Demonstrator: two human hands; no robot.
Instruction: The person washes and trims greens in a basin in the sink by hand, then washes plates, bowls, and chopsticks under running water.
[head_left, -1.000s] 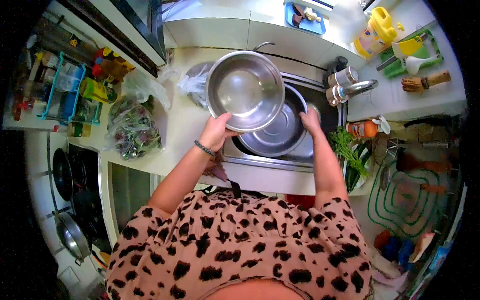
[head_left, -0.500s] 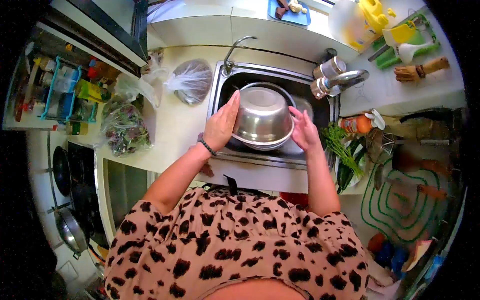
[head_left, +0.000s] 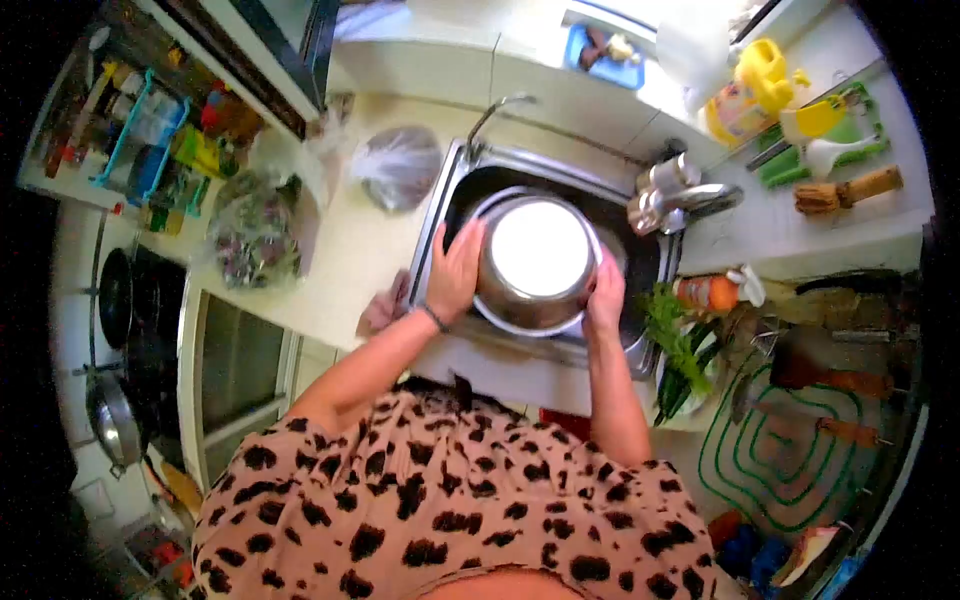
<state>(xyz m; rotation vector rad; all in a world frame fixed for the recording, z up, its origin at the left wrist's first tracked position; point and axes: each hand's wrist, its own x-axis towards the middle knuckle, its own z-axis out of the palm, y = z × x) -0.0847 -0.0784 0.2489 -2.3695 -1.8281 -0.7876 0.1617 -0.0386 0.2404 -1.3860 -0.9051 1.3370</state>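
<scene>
An upturned stainless steel bowl [head_left: 540, 306] is over the sink [head_left: 455, 190], its flat base facing up and bright with glare. Behind it shows the curved rim of what looks like a second metal vessel, mostly hidden. My left hand [head_left: 457, 268] presses its palm and fingers to the bowl's left side, thumb apart. On the opposite side, my right hand [head_left: 605, 294] has its fingers against the wall near the rim. Between them the two hands hold the bowl.
Left of the sink lie a tied plastic bag [head_left: 400, 168] and a bag of leafy greens [head_left: 258, 235]. A tap [head_left: 700, 200] reaches in from the right. Green herbs [head_left: 672, 325] and an orange spray bottle [head_left: 712, 293] stand close on the right. A cloth [head_left: 385, 308] hangs by the front edge.
My right hand, earlier spread just off the bowl, has come in against its side. The bowl has tipped so its base faces me more. My view has turned slightly.
</scene>
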